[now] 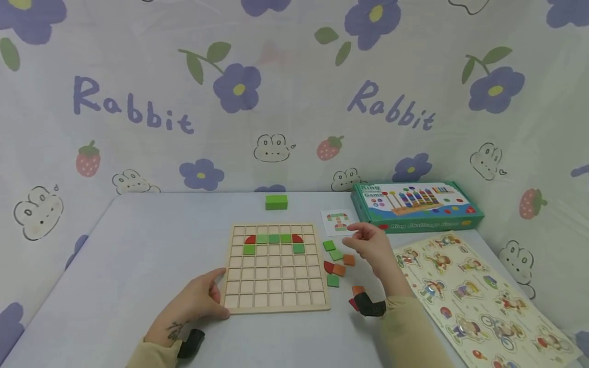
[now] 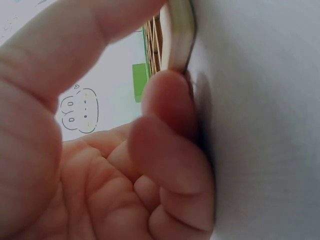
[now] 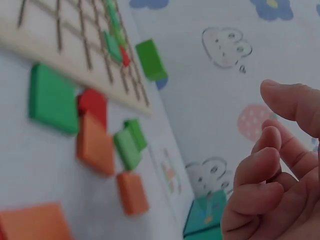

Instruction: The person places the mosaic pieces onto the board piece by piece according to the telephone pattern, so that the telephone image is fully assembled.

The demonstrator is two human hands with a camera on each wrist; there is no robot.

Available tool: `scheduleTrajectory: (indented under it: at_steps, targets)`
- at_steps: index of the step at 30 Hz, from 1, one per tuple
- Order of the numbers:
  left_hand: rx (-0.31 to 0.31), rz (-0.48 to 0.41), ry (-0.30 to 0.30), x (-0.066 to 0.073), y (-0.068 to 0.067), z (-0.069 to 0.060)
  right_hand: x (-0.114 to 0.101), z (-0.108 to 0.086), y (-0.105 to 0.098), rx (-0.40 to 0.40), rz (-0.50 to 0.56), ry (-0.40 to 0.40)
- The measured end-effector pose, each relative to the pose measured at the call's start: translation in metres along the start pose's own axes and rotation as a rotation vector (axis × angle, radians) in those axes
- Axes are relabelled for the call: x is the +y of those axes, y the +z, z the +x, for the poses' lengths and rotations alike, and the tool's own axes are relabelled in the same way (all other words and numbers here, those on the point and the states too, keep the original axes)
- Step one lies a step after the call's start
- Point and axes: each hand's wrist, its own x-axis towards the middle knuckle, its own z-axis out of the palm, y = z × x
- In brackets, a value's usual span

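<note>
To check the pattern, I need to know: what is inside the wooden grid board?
Inside the wooden grid board, five green squares and two red rounded pieces can be seen. What lies under these squares and pieces is covered, so it cannot be seen.

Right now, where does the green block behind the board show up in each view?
Head: near the middle, the green block sits just beyond the far edge of the board.
Left wrist: upper part, left of centre, the block is beside the board's edge.
Right wrist: upper part, left of centre, the block is right of the board.
Shared landmark: the board.
</note>
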Motion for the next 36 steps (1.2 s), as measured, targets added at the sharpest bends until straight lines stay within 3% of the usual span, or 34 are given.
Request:
scheduleTrajectory:
  at_steps: [7,15,24,36]
  targets:
    - [-0.002,-0.005,0.001,-0.002,0.0,0.0,0.028,-0.001,-0.009,-0.048,-0.095,0.128]
    - [0.0,-0.004,-0.001,-0.001,0.0,0.0,0.041,0.001,-0.008,-0.07,-0.218,0.223]
    - [0.003,-0.009,-0.006,-0.001,0.001,0.001,0.039,0.005,-0.002,-0.071,-0.357,0.263]
    - [0.0,-0.019,-0.008,-0.001,0.0,0.001,0.036,0.006,-0.004,-0.068,-0.389,0.24]
